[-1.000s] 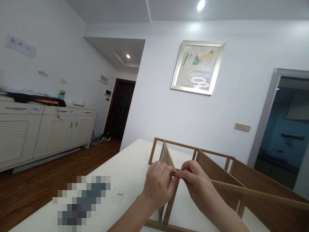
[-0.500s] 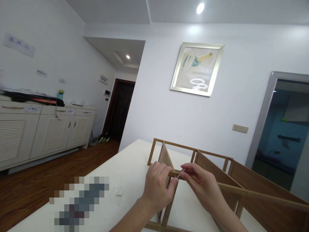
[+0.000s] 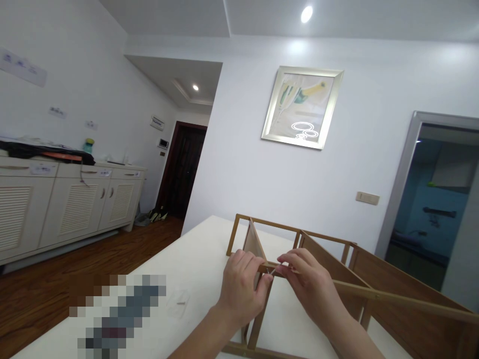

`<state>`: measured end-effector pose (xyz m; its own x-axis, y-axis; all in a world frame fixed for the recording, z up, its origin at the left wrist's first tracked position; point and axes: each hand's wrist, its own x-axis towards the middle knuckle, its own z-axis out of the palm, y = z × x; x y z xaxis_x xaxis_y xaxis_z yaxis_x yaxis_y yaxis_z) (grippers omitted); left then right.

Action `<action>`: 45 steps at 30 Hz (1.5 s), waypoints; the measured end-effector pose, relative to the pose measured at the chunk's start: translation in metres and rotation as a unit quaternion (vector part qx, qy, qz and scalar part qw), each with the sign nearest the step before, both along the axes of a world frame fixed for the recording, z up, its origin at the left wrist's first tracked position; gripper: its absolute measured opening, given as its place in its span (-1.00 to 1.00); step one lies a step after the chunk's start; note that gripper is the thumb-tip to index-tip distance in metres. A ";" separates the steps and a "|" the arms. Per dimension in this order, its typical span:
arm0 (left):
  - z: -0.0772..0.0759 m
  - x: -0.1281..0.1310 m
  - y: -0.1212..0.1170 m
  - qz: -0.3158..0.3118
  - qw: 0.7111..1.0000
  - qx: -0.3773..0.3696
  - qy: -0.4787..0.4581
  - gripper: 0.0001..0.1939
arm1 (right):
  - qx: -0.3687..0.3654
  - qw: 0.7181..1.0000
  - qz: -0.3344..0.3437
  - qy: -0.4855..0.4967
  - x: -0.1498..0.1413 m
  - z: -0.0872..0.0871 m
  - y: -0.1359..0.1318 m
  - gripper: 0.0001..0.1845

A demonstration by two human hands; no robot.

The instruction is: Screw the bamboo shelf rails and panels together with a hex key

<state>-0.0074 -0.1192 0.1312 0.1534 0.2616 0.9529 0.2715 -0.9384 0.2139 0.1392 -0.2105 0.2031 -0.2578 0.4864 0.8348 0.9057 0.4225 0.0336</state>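
A wooden shelf frame [image 3: 258,326] with brown panels lies on the white table [image 3: 202,249]. My left hand [image 3: 242,281] is closed around a corner of its near rail, thumb and fingers on either side of the joint. Between the thumb and fingers of my right hand [image 3: 309,279] is a thin, bent metal hex key [image 3: 273,271]. The key's short end is at the joint beside my left thumb; the fastener there is too small to make out.
A small clear plastic bag [image 3: 179,303] with a little piece in it lies left of my left hand. Further left on the table is a blurred-out dark object [image 3: 127,311]. A white cabinet [image 3: 80,199] lines the left wall.
The hex key has turned slightly in my right fingers, which have closed in a little. My left hand keeps its hold on the frame. The whole view has shifted slightly.
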 end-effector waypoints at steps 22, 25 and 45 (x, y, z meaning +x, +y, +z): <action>-0.005 0.003 0.005 0.042 0.998 0.048 0.006 -0.90 | 0.132 0.957 -0.079 -0.248 0.010 -0.019 -0.004 -0.81; -0.006 0.003 0.006 0.039 0.998 0.049 0.009 -0.91 | 0.123 0.961 -0.072 -0.235 0.010 -0.019 -0.004 -0.82; -0.009 0.001 0.012 0.035 0.996 0.084 0.019 -0.72 | -0.032 0.992 0.060 -0.111 0.002 -0.005 0.002 -0.80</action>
<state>-0.0064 -0.1068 0.1223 0.1780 0.1102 0.9778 0.3428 -0.9384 0.0433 0.1416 -0.2082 0.1983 -0.4906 0.4915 0.7195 0.8225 0.5338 0.1961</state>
